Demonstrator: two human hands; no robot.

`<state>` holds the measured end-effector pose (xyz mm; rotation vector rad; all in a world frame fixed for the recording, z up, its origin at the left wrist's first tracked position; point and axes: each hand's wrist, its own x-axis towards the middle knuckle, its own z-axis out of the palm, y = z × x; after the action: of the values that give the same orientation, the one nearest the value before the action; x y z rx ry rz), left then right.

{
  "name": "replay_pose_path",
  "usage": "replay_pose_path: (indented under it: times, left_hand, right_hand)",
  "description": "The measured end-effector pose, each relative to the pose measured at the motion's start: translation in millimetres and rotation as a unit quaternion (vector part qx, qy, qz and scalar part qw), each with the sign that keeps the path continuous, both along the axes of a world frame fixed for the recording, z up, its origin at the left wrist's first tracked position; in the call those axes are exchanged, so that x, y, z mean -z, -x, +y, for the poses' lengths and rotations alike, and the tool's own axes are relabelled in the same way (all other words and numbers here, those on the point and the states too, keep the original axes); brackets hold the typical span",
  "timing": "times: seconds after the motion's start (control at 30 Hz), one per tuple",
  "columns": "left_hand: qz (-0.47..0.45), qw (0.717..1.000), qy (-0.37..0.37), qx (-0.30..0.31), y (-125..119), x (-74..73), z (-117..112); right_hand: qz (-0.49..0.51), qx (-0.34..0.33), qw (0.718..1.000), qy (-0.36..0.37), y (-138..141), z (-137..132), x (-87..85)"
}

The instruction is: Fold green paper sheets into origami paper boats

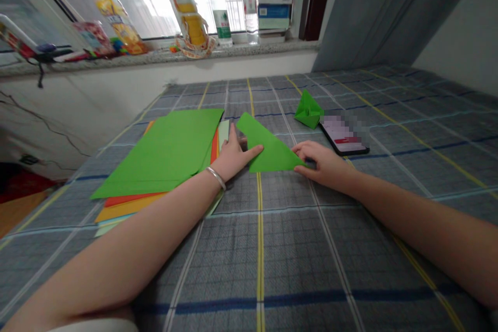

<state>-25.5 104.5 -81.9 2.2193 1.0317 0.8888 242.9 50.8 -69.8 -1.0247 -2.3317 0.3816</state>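
Observation:
A folded sheet of green paper (268, 148) is held between my two hands above the checked cloth. My left hand (235, 153), with a silver bangle at the wrist, grips its left side, thumb on the front face and the other fingers partly behind it. At the paper's pointed right corner, my right hand (321, 163) pinches the tip between thumb and fingers. Beyond my right hand stands a folded green paper piece (308, 110) with pointed flaps. A stack of coloured paper (163, 150), green on top, lies left of my left hand.
A phone (342, 136) with its screen lit lies beside the folded piece. Grey plaid cloth (288, 249) covers the surface. Along the windowsill (241, 51) at the back stand bottles (220, 10), boxes (274, 13) and snack packs.

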Motion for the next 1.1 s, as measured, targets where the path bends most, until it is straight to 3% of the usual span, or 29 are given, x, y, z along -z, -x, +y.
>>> replay_pose_path:
  times: [0.07,0.1,0.17,0.23,0.37,0.47,0.57,0.7,0.8,0.97,1.1]
  left_hand:
    - [-0.093,0.986,0.125,-0.056,-4,-5.7,-4]
    - [-0.131,0.978,0.152,-0.056,-6,-8.6,-6]
    - [-0.141,0.971,0.192,-0.014,-10,-13.4,-12]
    - [-0.088,0.978,0.187,0.038,-13,-17.1,-18]
    - [0.016,0.992,0.045,0.12,-16,-21.0,-27]
    - [0.051,0.979,-0.058,0.19,-18,-19.5,-26]
    - [0.092,0.958,-0.137,0.236,-19,-16.6,-25]
    - [0.2,0.921,-0.225,0.249,-22,-17.1,-29]
    - [0.254,0.901,-0.256,0.241,-25,-20.9,-37]
    - [0.308,0.893,-0.26,0.198,-29,-25.9,-48]
    - [0.282,0.886,-0.268,0.251,-33,-25.7,-53]
  right_hand:
    - [-0.002,0.015,1.0,-0.01,0,1,-0.4]
    - [-0.007,0.026,1.0,-0.013,0,2,-0.4]
    - [-0.016,0.049,0.998,-0.022,-1,3,-0.2]
    - [-0.02,0.064,0.997,-0.037,-2,2,-0.1]
    - [-0.054,0.133,0.989,-0.034,-2,0,-1.3]
    - [-0.079,0.182,0.98,-0.013,-1,0,-1.6]
    - [-0.076,0.171,0.982,-0.027,-1,3,0.3]
    - [-0.063,0.12,0.989,-0.051,-3,8,4.7]
    - [-0.064,0.095,0.992,-0.055,-4,10,6.7]
    - [-0.055,0.06,0.996,-0.033,-3,11,5.1]
    - [-0.036,0.034,0.999,-0.017,-3,12,4.7]
